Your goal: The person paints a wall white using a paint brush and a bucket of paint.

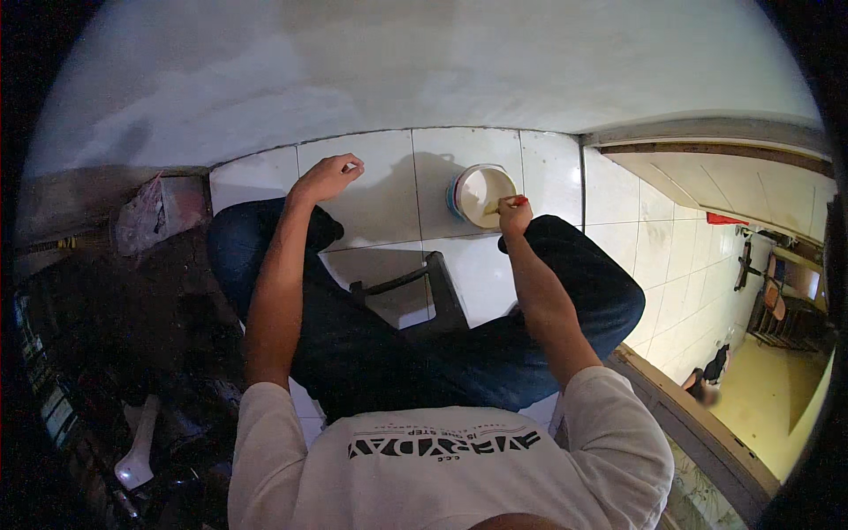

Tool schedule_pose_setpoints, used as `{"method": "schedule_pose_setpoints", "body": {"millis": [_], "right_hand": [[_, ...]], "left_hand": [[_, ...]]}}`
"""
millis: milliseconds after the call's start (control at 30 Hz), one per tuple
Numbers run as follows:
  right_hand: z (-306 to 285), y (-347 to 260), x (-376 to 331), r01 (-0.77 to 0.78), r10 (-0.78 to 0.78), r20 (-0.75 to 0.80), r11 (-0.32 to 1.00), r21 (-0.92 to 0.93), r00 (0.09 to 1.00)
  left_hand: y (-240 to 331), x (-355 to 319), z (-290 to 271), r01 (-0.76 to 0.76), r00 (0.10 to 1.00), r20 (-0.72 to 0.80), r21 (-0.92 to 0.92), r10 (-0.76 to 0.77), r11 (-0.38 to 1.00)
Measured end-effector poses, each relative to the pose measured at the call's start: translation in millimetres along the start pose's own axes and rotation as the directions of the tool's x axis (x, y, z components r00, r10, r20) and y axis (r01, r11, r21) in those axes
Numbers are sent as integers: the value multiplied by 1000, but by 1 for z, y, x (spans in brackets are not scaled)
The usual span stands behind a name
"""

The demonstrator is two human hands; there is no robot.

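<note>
A round paint bucket point(453, 196) with a coloured outside and whitish content stands on the tiled floor, close to the wall. Held at its right rim is a small paintbrush point(522, 201) with a red handle; my right hand point(515, 217) is closed round it, and its pale bristle end hangs over the bucket's mouth. To the left, my left hand point(327, 178) hovers above the floor in front of my left knee. Its fingers are loosely curled in, with nothing visible in them.
A whitish wall point(380, 79) rises just beyond the floor. Between my legs is a dark low stool point(437, 296). At the left lie a clear plastic bag point(150, 216) and dark clutter. On the right, a wooden door frame point(698, 420) borders a passage with chairs point(777, 314).
</note>
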State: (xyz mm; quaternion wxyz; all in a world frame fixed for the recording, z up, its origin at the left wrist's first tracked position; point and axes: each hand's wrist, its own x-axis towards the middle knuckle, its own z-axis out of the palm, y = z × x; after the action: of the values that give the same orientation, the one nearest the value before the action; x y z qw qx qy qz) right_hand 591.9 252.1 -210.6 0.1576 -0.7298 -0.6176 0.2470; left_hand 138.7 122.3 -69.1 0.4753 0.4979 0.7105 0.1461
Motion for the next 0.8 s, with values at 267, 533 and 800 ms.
{"method": "schedule_pose_setpoints", "body": {"millis": [267,533,800], "right_hand": [[7,26,16,-69,67,-42,996,-48,997],[0,33,-10,-385,479,124,499,776,869],[-33,30,-22,-525,346,543,-152,837,765]], "left_hand": [[-2,9,2,-25,1000,-9,1,25,1000],[-2,6,-8,28,1000,5,-100,-27,995],[24,-2,-16,-115,989,-100,-44,110,992]]}}
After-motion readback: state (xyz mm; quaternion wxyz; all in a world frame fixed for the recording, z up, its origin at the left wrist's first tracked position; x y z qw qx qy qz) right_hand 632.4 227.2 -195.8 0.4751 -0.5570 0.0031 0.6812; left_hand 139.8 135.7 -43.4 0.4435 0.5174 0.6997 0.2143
